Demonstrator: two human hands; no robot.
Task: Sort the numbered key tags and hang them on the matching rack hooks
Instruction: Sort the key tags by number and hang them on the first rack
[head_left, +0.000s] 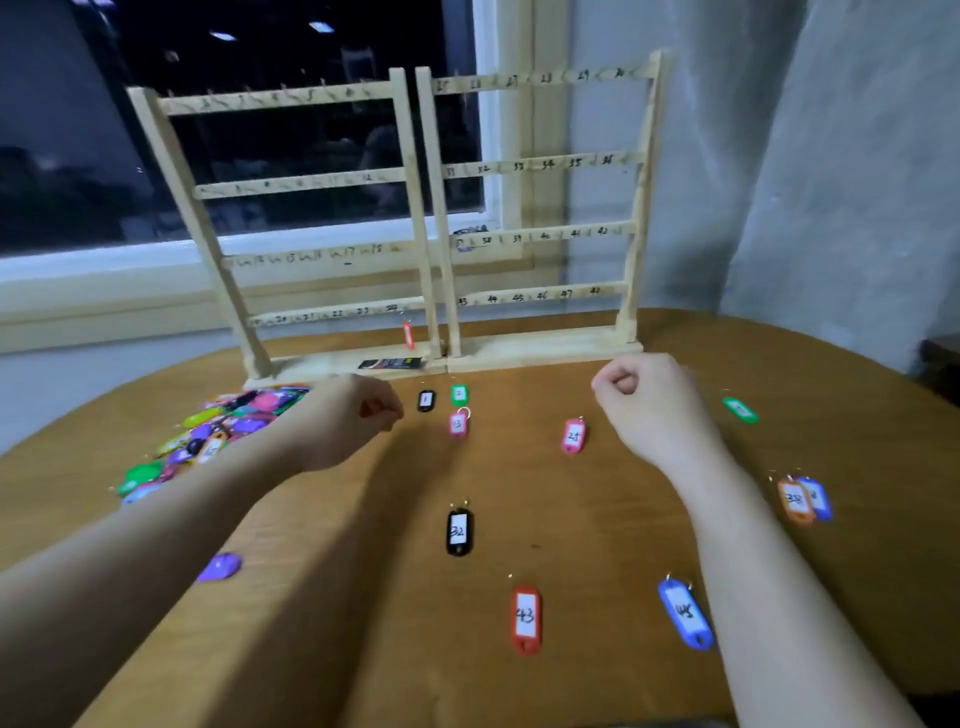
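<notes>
Wooden table — both hands fisted.

Brown wood-grain counter, pale natural wood racks with black handwritten numbers, black tag 32, red tag 43, blue tag 45, pink tag 25, green tag, many-coloured pile of tags, white number labels on tags

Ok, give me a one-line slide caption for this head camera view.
Both hands, left and right, hover curled over numbered plastic key tags scattered on a wooden table before two pale wooden hook racks.
</notes>
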